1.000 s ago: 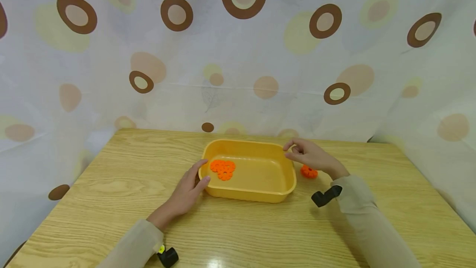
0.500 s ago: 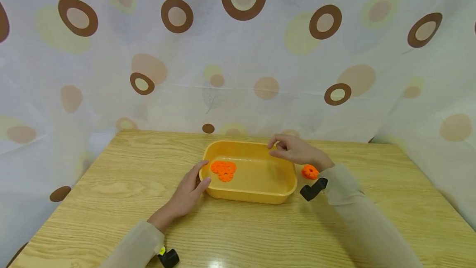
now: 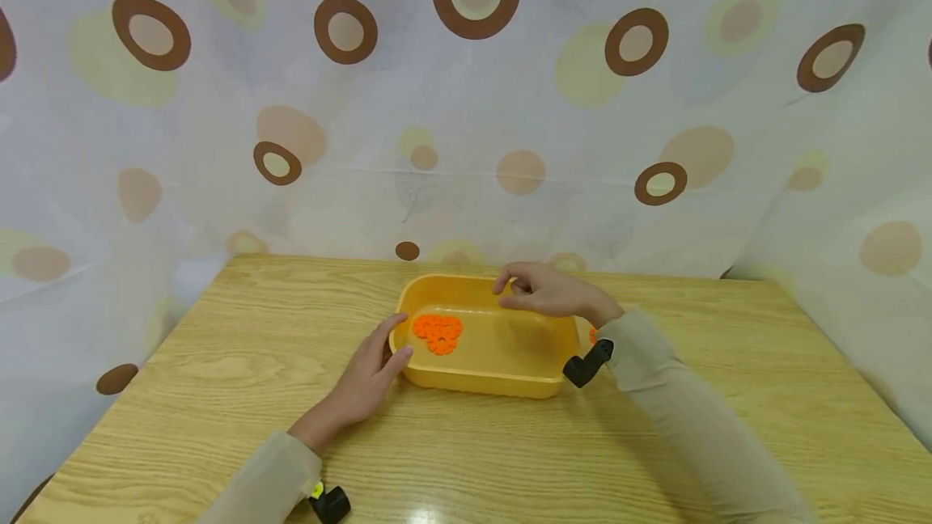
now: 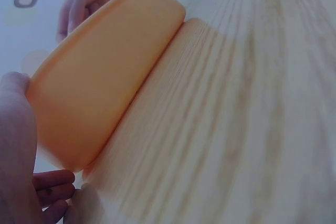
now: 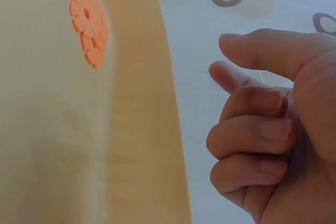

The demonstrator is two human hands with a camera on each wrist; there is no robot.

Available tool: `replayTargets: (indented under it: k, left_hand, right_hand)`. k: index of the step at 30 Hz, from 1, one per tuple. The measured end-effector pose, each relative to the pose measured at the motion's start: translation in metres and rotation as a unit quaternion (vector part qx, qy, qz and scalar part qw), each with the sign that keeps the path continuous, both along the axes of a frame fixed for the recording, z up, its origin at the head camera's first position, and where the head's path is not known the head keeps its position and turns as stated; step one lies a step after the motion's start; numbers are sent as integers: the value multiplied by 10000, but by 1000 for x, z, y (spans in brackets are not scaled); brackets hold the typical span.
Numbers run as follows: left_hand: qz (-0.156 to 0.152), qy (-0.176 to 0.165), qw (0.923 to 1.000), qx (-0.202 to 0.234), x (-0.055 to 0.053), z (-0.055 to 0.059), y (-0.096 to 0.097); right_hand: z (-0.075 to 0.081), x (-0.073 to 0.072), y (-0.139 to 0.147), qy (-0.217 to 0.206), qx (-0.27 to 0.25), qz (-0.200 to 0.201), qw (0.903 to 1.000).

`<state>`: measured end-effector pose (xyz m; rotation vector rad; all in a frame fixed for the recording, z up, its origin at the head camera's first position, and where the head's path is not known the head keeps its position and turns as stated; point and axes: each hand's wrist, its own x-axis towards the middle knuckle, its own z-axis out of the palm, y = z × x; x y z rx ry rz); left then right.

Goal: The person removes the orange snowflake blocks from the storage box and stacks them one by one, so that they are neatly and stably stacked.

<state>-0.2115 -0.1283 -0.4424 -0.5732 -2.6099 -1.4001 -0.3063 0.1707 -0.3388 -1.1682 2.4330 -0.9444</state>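
Note:
A yellow plastic basin (image 3: 480, 385) stands on the table. My left hand (image 3: 360, 382) holds its left end, thumb at the rim; in the left wrist view, the other fingers curl low beside the end wall. Orange flower-shaped slotted discs (image 3: 438, 333) lie overlapping inside, near the left end. Over the basin's back right part hangs my right hand (image 3: 549, 291), with nothing in it. The right wrist view shows its thumb and index finger extended with a gap between them, and the other fingers curled in. Another orange disc (image 3: 593, 335) beside the basin's right end is mostly hidden by the right wrist.
The wooden table (image 3: 466, 459) extends around the basin. Behind it hangs a pale curtain (image 3: 466, 103) with brown and beige ovals. A black wrist camera (image 3: 588, 364) on the right sleeve sits close to the basin's front right corner.
My right hand has moved left from the basin's right end to over its interior, its wrist now covering most of the outer disc. The left hand and basin have stayed put.

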Motion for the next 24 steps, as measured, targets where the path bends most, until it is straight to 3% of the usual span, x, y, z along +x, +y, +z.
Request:
replayTargets:
  k: [14,24]
  left_hand:
    - [10,-80,10000,-41,1,1,-1]
    - [-26,8,10000,-37,1,1,-1]
  right_hand:
    - [-6,-7,-24,-464,472,291,9974]
    - [-9,-14,-44,-387,595,554,9959]
